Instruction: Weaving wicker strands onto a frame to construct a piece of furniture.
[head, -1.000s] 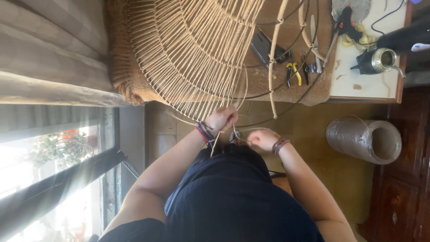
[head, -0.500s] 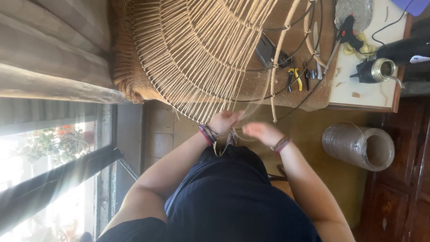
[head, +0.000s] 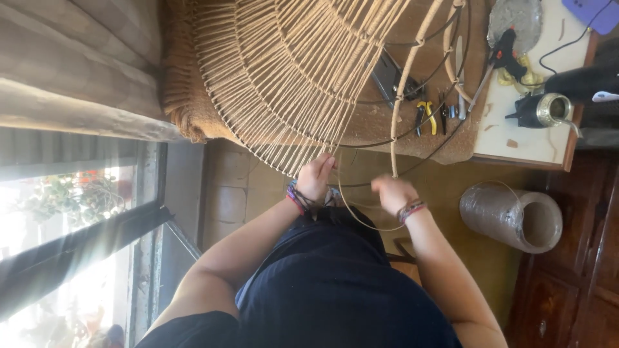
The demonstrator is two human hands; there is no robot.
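Both hands are closed on pale cord: left hand (head: 316, 177) at the rim of the round woven frame (head: 290, 71), right hand (head: 392, 192) beside it, the thin, smooth cord (head: 361, 222) looping between them.

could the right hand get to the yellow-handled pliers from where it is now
Probably yes. The right hand sits at the lower rim of the cord-wrapped wire frame, and the yellow-handled pliers lie on the mat beyond it. Only thin bare frame wires cross between them, so it looks like a forward reach through or over those.
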